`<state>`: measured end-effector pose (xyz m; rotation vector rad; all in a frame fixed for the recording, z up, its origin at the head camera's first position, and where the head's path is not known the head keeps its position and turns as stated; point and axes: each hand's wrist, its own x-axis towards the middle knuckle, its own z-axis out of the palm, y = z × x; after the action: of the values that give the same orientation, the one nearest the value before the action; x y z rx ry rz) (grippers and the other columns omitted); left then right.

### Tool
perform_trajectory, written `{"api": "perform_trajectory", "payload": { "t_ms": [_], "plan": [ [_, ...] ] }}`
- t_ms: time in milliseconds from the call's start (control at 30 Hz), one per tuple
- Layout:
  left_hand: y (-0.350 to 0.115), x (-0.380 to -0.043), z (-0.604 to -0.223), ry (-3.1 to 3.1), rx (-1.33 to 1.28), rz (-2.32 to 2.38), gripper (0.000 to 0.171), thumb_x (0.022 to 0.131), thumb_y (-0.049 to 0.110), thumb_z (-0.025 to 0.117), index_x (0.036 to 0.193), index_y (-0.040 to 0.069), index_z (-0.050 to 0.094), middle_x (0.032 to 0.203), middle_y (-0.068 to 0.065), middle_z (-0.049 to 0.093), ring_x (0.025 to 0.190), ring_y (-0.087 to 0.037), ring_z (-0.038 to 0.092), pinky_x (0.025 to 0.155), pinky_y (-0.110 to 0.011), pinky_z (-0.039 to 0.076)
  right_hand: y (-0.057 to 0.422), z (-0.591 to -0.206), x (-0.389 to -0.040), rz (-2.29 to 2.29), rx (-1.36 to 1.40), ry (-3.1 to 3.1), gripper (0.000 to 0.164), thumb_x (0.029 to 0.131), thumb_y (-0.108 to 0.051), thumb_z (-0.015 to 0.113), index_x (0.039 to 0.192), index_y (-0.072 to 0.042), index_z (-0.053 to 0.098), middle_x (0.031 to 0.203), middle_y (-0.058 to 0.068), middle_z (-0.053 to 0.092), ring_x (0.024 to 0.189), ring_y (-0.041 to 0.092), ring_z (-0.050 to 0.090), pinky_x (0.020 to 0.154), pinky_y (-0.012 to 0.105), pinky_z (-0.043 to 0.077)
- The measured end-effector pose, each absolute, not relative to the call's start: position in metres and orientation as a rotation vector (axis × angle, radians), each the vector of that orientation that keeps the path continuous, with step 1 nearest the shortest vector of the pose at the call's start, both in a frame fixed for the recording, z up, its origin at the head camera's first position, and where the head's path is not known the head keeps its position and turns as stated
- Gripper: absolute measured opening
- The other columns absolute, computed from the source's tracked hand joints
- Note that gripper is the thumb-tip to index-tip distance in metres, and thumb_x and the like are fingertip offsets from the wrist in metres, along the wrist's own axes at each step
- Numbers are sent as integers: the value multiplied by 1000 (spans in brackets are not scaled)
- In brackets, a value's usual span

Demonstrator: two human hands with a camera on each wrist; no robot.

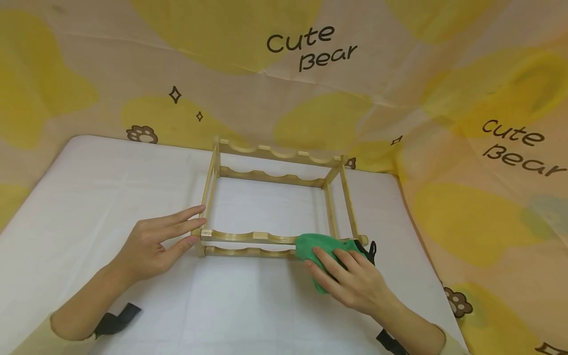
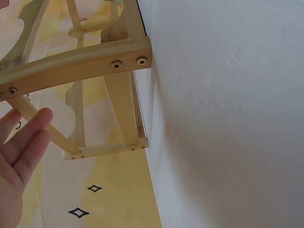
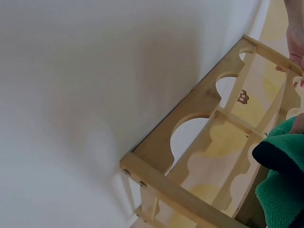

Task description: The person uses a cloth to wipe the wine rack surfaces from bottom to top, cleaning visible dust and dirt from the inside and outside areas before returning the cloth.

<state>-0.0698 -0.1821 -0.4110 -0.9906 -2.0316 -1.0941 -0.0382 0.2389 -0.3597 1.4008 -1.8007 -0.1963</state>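
A light wooden rack (image 1: 239, 237) with scalloped rails stands on the white-covered table, in the middle of the head view. My left hand (image 1: 153, 244) touches its left front corner, fingers straight along the side bar and thumb near the corner knob. In the left wrist view, the fingertips (image 2: 45, 114) lie against a slat of the rack's end frame (image 2: 80, 61). With bent fingers, my right hand (image 1: 355, 283) holds a green cloth (image 1: 317, 244) with dark trim over the right part of the front rail. The cloth (image 3: 285, 190) hides that stretch of rail.
White cloth (image 1: 230, 305) covers the table. A yellow patterned curtain (image 1: 248, 64) hangs behind the rack and along the right side. Dark straps (image 1: 117, 319) show at both wrists. The rack's back rails (image 1: 284, 155) stand close to the rear curtain.
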Motion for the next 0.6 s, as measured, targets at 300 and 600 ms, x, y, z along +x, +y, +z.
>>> {"api": "perform_trajectory", "payload": {
  "t_ms": [300, 600],
  "plan": [
    [-180, -70, -411, -2021, -997, -1094, 45, 108, 41, 60, 112, 0, 80, 125, -16, 74, 120, -5, 66, 99, -11, 47, 253, -352, -35, -185, 1402, -1818, 20, 102, -17, 58, 115, -12, 72, 113, 11, 74, 74, 24, 67, 55, 29, 56],
    [-181, -70, -411, -2027, -986, -1089, 46, 108, 42, 60, 112, 1, 81, 125, -16, 74, 121, -4, 66, 99, -11, 47, 277, -348, -37, -178, 1387, -1873, 26, 94, -18, 59, 114, -10, 74, 111, 13, 74, 72, 26, 66, 52, 33, 54]
  ]
}}
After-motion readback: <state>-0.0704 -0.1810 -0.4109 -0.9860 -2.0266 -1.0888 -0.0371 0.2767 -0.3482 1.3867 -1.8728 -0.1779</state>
